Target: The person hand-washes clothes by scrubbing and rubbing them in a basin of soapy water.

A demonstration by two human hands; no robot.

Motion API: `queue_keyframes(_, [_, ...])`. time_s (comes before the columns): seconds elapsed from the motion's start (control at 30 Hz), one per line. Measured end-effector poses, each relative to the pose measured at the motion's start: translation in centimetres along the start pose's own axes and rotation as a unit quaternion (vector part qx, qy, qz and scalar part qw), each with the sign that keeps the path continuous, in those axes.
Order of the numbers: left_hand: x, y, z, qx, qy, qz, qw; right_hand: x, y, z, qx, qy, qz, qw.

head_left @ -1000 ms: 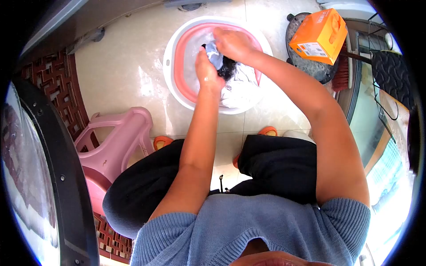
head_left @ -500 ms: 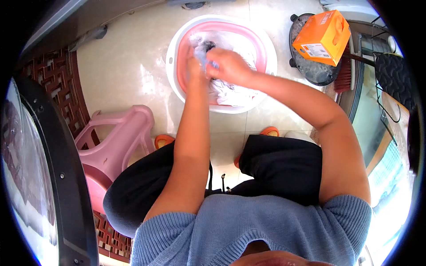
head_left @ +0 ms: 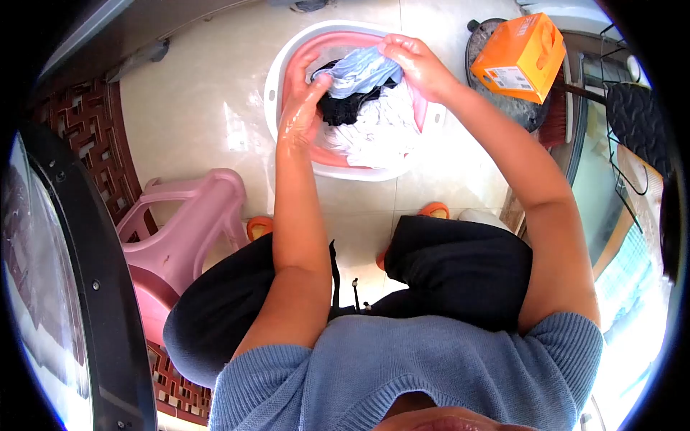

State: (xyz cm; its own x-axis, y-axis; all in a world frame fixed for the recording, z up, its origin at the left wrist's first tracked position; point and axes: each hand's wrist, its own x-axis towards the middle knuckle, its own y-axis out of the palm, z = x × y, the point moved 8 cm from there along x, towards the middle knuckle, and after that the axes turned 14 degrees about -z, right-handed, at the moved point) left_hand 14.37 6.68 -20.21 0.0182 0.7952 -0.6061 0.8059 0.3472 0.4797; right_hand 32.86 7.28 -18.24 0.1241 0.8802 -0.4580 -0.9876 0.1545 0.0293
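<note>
A wet light blue cloth (head_left: 366, 72) is stretched across the upper part of a pink-and-white wash basin (head_left: 272, 118). My right hand (head_left: 422, 68) pinches its right end at the basin's rim. At the cloth's left end, my left hand (head_left: 300, 111) has its thumb and fingers around the edge, with wet skin showing. Beneath the blue cloth lies a black garment (head_left: 343, 109), bunched up. White fabric (head_left: 381, 133) fills the lower right of the basin.
A pink plastic stool (head_left: 190, 223) stands at the left, near a round black-framed door (head_left: 93, 287). An orange box (head_left: 521, 57) rests on a dark wheeled stand (head_left: 483, 65) at the upper right. A red-bristled brush (head_left: 555, 129) is beside it.
My hands were together, blurred, over the basin's left part with the blue cloth bunched between them. They have moved apart, my right hand going up and right, and the cloth is spread out.
</note>
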Motion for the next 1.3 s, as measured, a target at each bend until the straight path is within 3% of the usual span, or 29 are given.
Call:
queue_keyframes(0.07, [0.1,1.2,0.4,0.23,0.013,0.128,0.965,-0.1,0.7,1.3,0.027,-0.01,0.03,0.999])
queue_keyframes(0.1, [-0.1,1.3,0.1,0.285,-0.007,0.107,0.952,-0.2,0.9,1.7,0.019,-0.01,0.042,0.999])
queue_keyframes(0.13, [0.4,1.1,0.5,0.285,-0.005,0.109,0.952,-0.2,0.9,1.7,0.019,-0.013,0.041,0.999])
queue_keyframes(0.2, [1.3,0.9,-0.1,0.289,0.092,0.092,0.949,-0.1,0.8,1.3,0.042,0.025,0.018,0.999])
queue_keyframes(0.23, [1.5,0.1,0.6,0.169,0.036,0.055,0.983,-0.1,0.8,1.3,0.042,0.026,0.018,0.999])
queue_keyframes(0.27, [1.2,0.3,0.6,0.169,0.036,0.054,0.983,-0.2,0.5,1.3,0.003,0.039,-0.005,0.999])
queue_keyframes(0.33, [0.9,0.4,0.4,-0.021,-0.014,0.048,0.999,-0.2,0.1,0.7,-0.036,0.056,-0.027,0.997])
queue_keyframes(0.47, [0.2,1.1,0.9,-0.015,-0.021,0.011,1.0,0.4,0.3,-0.8,-0.151,0.057,0.01,0.987])
queue_keyframes(0.53, [-0.2,1.2,0.3,-0.031,-0.002,0.023,0.999,0.7,0.6,-0.4,-0.046,0.051,0.048,0.996])
queue_keyframes(0.6, [-0.4,1.6,-0.1,0.086,0.045,0.08,0.992,0.6,0.6,0.1,-0.006,0.039,0.031,0.999])
queue_keyframes(0.73, [1.1,-0.5,1.4,0.15,0.008,0.023,0.988,0.5,0.9,-0.3,0.098,0.049,0.04,0.993])
queue_keyframes(0.87, [2.5,-2.0,1.5,0.039,0.047,-0.05,0.997,1.2,1.0,-2.6,-0.013,0.02,0.023,0.999])
queue_keyframes(0.9, [2.6,-2.4,1.4,0.088,0.091,-0.081,0.989,1.5,1.1,-2.1,-0.135,-0.106,-0.005,0.985])
queue_keyframes(0.93, [2.6,-2.6,1.4,0.137,0.134,-0.11,0.975,1.2,1.3,-1.6,-0.252,-0.228,-0.033,0.94])
queue_keyframes(0.97, [2.3,-2.6,0.9,0.252,0.239,-0.145,0.927,0.4,1.8,-1.1,-0.355,-0.348,-0.051,0.866])
queue_keyframes(1.0, [2.1,-2.6,1.9,0.253,0.238,-0.145,0.927,0.3,1.8,-1.6,-0.355,-0.346,-0.051,0.867])
queue_keyframes(1.03, [1.4,-2.2,1.8,0.417,0.323,-0.179,0.83,0.1,2.8,-2.9,-0.477,-0.354,-0.008,0.805])
queue_keyframes(1.07, [0.3,-1.0,1.3,0.563,0.395,-0.205,0.696,-0.1,3.8,-3.8,-0.588,-0.356,0.036,0.725])
queue_keyframes(1.1, [0.6,-0.7,1.9,0.61,0.337,-0.189,0.692,-0.1,3.9,-3.9,-0.566,-0.295,0.05,0.768])
queue_keyframes(1.13, [0.9,-0.8,1.4,0.61,0.337,-0.189,0.692,0.4,4.2,-3.9,-0.567,-0.295,0.05,0.767])
queue_keyframes(1.2, [3.8,-1.6,3.0,0.611,0.172,-0.092,0.767,2.2,3.9,-3.8,-0.538,-0.234,0.001,0.81])
queue_keyframes(1.23, [4.8,-1.6,3.6,0.61,0.177,-0.091,0.767,1.8,4.7,-3.0,-0.472,-0.279,-0.022,0.836])
queue_keyframes(1.27, [6.2,-3.2,5.5,0.29,0.072,-0.136,0.945,0.7,5.8,-1.6,-0.402,-0.325,-0.044,0.855])
queue_keyframes(1.3, [6.4,-3.8,8.1,-0.072,-0.052,-0.159,0.983,-1.1,6.9,-0.9,-0.358,-0.335,-0.006,0.872])
